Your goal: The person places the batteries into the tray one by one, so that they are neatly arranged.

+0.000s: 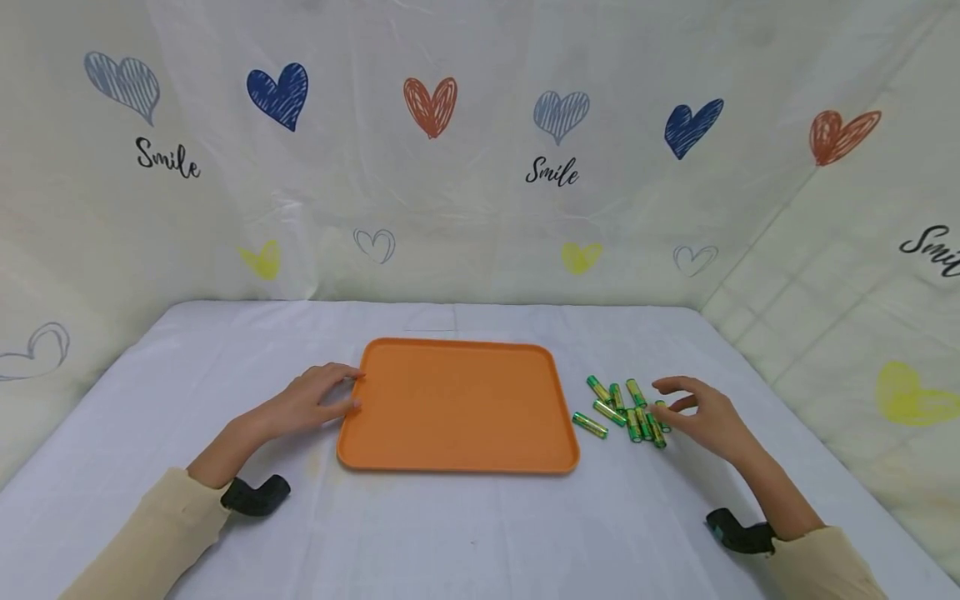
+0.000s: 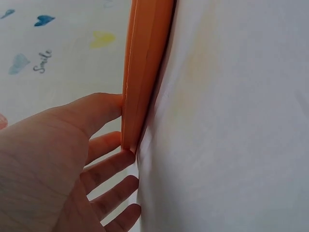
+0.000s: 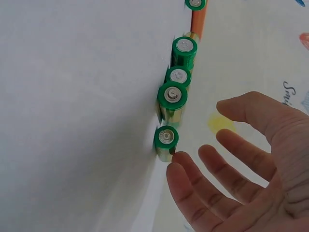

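Observation:
A flat orange tray [image 1: 457, 408] lies in the middle of the table. At its left rim is my left hand [image 1: 311, 402], fingers spread and thumb and fingertips touching the edge. The left wrist view shows the thumb against the tray's side [image 2: 145, 63], with the lower fingers beyond its corner. Several green and gold batteries [image 1: 634, 423] lie in a loose group right of the tray. Over their right end hovers my right hand [image 1: 708, 421], fingers parted and gently bent. Its fingertips are right at the end battery [image 3: 166, 140], with nothing gripped.
A white cloth [image 1: 465, 533] covers the table. One battery [image 1: 590, 425] lies apart, close to the tray's right rim. Behind the table hangs a pale sheet [image 1: 480, 200] printed with hearts and the word Smile. Each wrist wears a black device [image 1: 255, 496].

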The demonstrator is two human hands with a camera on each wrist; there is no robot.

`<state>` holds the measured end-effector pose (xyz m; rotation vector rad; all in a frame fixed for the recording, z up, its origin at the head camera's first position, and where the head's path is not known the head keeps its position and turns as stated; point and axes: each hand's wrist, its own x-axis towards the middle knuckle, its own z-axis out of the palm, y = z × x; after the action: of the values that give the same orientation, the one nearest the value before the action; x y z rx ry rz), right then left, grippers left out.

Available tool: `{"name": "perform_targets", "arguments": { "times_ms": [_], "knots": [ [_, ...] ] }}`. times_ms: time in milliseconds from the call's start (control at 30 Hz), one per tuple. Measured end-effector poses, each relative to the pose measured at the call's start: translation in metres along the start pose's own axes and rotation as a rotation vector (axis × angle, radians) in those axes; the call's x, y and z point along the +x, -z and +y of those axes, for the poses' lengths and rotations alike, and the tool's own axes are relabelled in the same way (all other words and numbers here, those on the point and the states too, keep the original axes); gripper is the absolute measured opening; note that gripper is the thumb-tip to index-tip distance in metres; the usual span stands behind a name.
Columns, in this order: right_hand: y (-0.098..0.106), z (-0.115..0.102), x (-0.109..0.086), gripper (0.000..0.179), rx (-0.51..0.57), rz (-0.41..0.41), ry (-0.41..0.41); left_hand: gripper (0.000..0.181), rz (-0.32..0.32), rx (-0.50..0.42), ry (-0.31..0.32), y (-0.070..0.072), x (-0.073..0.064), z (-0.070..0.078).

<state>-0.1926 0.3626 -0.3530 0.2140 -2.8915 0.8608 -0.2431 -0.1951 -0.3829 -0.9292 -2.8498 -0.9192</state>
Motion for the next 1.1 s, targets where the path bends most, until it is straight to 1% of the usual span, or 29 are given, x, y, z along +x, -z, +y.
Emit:
{"name": "perform_targets", "arguments": {
  "times_ms": [167, 300, 467, 767, 967, 1100],
  "knots": [
    [0.003, 0.004, 0.002, 0.046, 0.005, -0.042, -0.047, 0.049, -0.008, -0.015, 0.003, 0.000, 0.000, -0.002],
    [0.005, 0.006, 0.002, 0.047, 0.006, -0.080, -0.062, 0.050, -0.010, -0.022, 0.008, 0.000, 0.001, -0.003],
    [0.006, 0.008, 0.001, 0.047, 0.014, -0.118, -0.070, 0.049, -0.001, -0.029, -0.006, -0.002, 0.001, -0.006],
    [0.008, 0.013, 0.001, 0.048, 0.033, -0.143, -0.074, 0.050, -0.008, -0.044, -0.003, -0.001, 0.000, -0.010],
    [0.011, 0.016, 0.002, 0.055, 0.026, -0.197, -0.073, 0.051, -0.016, -0.048, 0.005, -0.002, 0.000, -0.011],
    [0.011, 0.018, 0.003, 0.058, 0.051, -0.222, -0.078, 0.051, -0.020, -0.050, 0.010, -0.001, -0.001, -0.011]
  ]
}}
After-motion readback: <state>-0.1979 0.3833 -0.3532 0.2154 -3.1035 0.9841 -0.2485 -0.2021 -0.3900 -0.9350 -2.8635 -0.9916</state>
